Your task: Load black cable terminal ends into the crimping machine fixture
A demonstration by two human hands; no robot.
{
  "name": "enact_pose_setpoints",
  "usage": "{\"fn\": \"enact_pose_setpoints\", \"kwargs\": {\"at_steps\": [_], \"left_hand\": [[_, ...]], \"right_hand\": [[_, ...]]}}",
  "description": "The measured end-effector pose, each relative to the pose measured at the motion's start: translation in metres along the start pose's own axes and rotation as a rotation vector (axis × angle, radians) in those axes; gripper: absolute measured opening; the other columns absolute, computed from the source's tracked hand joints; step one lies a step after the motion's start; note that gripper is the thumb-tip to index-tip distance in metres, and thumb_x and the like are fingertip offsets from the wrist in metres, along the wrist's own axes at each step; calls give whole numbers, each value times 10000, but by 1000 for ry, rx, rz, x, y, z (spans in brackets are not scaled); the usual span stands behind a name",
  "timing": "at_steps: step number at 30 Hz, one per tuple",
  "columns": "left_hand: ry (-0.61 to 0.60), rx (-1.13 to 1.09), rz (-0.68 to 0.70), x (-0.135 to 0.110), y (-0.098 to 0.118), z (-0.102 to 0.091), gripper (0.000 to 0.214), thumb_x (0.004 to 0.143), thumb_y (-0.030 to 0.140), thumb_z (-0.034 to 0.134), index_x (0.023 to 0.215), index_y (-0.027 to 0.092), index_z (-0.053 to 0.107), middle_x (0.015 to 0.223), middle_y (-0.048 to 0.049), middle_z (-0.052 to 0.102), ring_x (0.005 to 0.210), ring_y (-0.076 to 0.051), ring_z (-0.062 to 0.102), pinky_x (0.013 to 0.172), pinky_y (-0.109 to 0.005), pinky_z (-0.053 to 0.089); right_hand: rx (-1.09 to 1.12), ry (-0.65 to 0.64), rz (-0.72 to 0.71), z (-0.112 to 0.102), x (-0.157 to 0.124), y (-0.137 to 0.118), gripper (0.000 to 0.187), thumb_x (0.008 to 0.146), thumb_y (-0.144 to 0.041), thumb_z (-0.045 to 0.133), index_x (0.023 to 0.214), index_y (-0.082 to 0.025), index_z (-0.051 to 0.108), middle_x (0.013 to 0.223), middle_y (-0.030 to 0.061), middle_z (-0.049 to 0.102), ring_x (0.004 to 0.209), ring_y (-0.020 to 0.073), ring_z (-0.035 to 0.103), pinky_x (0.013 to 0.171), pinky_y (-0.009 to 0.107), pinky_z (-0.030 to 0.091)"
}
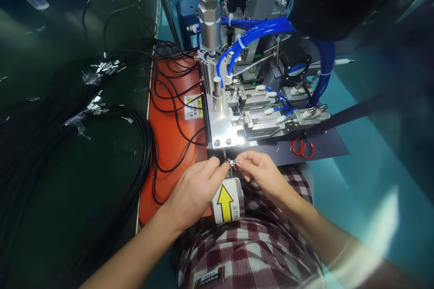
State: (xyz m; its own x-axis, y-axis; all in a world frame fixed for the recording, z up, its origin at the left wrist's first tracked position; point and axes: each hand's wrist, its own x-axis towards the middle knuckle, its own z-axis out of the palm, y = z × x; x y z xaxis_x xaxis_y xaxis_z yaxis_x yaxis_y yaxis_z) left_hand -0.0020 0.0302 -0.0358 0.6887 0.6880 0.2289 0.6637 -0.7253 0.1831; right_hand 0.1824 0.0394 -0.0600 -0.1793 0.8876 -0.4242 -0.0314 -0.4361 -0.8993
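A: State of the hands?

B: Both narrow. The left hand (200, 185) and right hand (259, 169) met almost tip to tip, thumbs and fingers pinched on a small wire end (232, 162), a red strand showing. Finer detail too small to read.

A: Position of the wire end?

B: Between the fingertips, just short of the aluminium plate (220, 135); the arrow-marked cover (225, 201) sat between the forearms.

A: Risks?

B: My judgement: uneven pull between the two pinches could have bent or torn a strand; a slack pinch could have dropped it toward the cover. Left of the left hand, a black cable coil (145, 140) lay on the worktop (101, 158); a sweeping left forearm could have snagged it.
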Motion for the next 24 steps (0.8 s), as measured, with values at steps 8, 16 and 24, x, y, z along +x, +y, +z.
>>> {"fn": "enact_pose_setpoints", "kwargs": {"at_steps": [8, 16, 24], "left_hand": [[1, -6, -12, -2, 0, 2, 308, 953, 133, 324, 1023, 99, 622, 813, -88, 596, 665, -182, 548, 574, -285, 494], [22, -26, 7, -2, 0, 3, 268, 929, 108, 383, 1063, 55, 609, 799, -87, 591, 665, -195, 547, 569, -299, 491], [47, -34, 3, -3, 0, 3, 283, 947, 123, 357, 1065, 58, 605, 821, -92, 599, 675, -194, 550, 576, -299, 496]], "right_hand": [[-10, 4, -8, 0, -1, 3, 267, 755, -411, 645, 659, -180, 551, 483, -69, 456, 449, 93, 375, 472, 251, 282], [-5, 43, -56, 5, -6, 9, 249, 807, -408, 619, 718, -191, 532, 522, -64, 456, 465, 102, 399, 472, 248, 308], [-94, 119, -265, 9, -6, 29, 179, 891, -340, 545, 775, -208, 510, 613, -53, 421, 510, 110, 390, 484, 255, 314]]}}
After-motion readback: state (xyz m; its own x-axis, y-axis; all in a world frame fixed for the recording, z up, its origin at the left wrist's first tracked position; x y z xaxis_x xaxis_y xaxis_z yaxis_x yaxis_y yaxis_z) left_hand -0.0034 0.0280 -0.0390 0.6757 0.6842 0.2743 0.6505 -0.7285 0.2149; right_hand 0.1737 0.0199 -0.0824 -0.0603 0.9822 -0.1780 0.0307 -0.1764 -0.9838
